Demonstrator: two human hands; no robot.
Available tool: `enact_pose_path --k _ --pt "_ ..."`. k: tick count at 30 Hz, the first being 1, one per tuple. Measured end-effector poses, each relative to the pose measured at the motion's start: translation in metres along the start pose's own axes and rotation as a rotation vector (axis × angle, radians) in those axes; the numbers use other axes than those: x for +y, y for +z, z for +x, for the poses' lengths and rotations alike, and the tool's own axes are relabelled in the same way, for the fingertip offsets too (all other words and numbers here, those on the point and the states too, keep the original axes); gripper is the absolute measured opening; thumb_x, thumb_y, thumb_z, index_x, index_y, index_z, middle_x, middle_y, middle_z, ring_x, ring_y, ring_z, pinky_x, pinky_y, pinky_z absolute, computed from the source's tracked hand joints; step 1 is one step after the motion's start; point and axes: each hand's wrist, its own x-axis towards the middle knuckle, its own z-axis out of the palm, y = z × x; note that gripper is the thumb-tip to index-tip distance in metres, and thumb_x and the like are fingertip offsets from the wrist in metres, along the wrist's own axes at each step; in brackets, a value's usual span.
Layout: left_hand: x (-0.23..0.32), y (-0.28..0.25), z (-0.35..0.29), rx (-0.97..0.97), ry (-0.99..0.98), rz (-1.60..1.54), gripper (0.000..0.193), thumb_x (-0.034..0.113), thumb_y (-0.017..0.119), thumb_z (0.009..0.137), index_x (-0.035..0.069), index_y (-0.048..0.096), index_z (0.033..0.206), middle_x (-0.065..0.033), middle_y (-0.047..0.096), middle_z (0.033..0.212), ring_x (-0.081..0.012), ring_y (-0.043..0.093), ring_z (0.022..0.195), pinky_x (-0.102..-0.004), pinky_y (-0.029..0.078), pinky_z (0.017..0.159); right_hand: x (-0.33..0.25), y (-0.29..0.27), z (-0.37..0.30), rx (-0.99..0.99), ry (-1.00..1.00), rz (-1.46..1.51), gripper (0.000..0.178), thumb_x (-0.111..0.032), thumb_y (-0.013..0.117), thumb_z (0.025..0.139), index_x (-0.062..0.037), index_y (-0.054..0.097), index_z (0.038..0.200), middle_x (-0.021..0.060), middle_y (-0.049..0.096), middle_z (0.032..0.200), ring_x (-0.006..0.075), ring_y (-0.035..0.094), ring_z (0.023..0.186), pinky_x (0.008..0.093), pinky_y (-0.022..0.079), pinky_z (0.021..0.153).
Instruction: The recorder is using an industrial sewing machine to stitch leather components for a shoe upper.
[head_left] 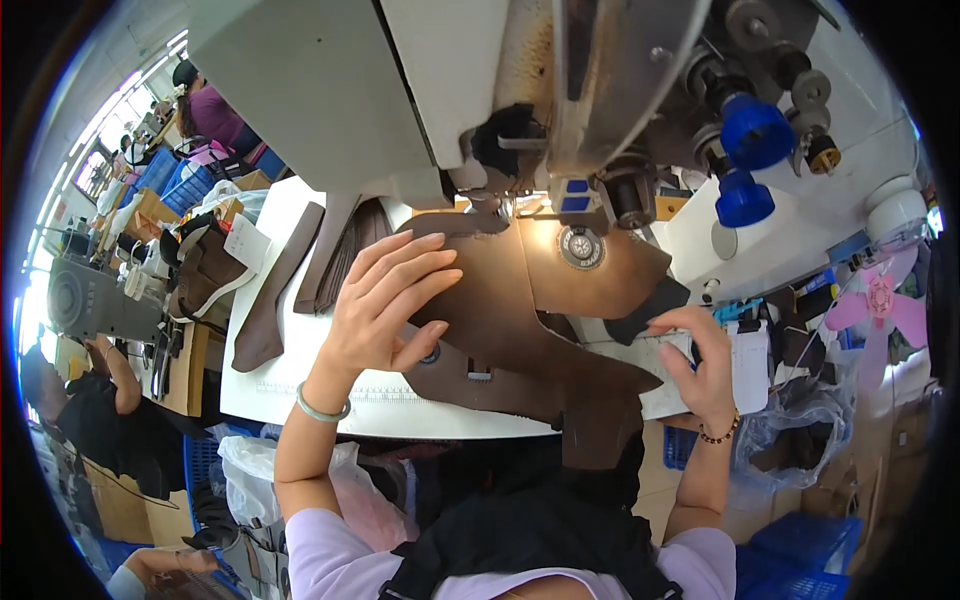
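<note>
A brown leather piece (480, 290) lies under the sewing machine's needle area (510, 205), lit by a warm lamp, with a seam running across it. My left hand (385, 305) is at its left part, palm down with fingers stretched out and holding nothing; whether it presses on the leather I cannot tell. My right hand (700, 365) is right of the piece, thumb and fingers apart. Its fingertips are close to a small black piece (648, 310) at the leather's right edge; contact is unclear. A lower brown panel with a buckle-like fitting (480, 370) hangs over the table's near edge.
The sewing machine head (310, 90) stands over the white table (300, 390). Several brown strips (345, 260) lie left of the leather. Blue tension knobs (755, 132) jut out at upper right, above a pink fan (878, 300). Co-workers (215, 115) sit at the left.
</note>
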Motion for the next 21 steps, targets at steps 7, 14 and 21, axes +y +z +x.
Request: enact_pose_path --k 7,14,21 --pt "-0.011 0.021 -0.024 0.648 -0.420 -0.170 0.005 0.002 0.046 0.093 0.000 0.049 0.089 -0.0163 0.060 0.095 -0.0218 0.059 0.091 -0.0324 0.046 0.080 0.000 0.016 -0.010 -0.119 0.305 0.269 0.026 -0.025 0.063 0.089 -0.0012 0.064 0.100 0.0086 0.067 0.091 0.0208 0.064 0.085 0.0310 0.048 0.077" --pt "0.011 0.025 -0.034 0.435 -1.024 -1.006 0.040 0.038 0.038 0.100 0.003 0.055 0.092 -0.0049 0.062 0.077 -0.0090 0.060 0.066 -0.0221 0.051 0.055 0.019 0.025 0.038 -0.136 0.527 1.076 0.040 -0.034 0.046 0.099 0.0001 0.056 0.116 0.0073 0.064 0.108 0.0201 0.062 0.097 0.0315 0.049 0.083" --pt "0.046 0.038 -0.023 0.452 -1.120 -1.221 0.029 0.018 0.056 0.092 0.000 0.055 0.114 -0.0062 0.065 0.096 -0.0136 0.066 0.078 -0.0255 0.055 0.061 0.018 0.048 0.058 0.105 0.584 1.435 0.035 -0.020 0.053 0.094 -0.0036 0.049 0.125 0.0064 0.059 0.119 0.0170 0.058 0.108 0.0349 0.049 0.089"
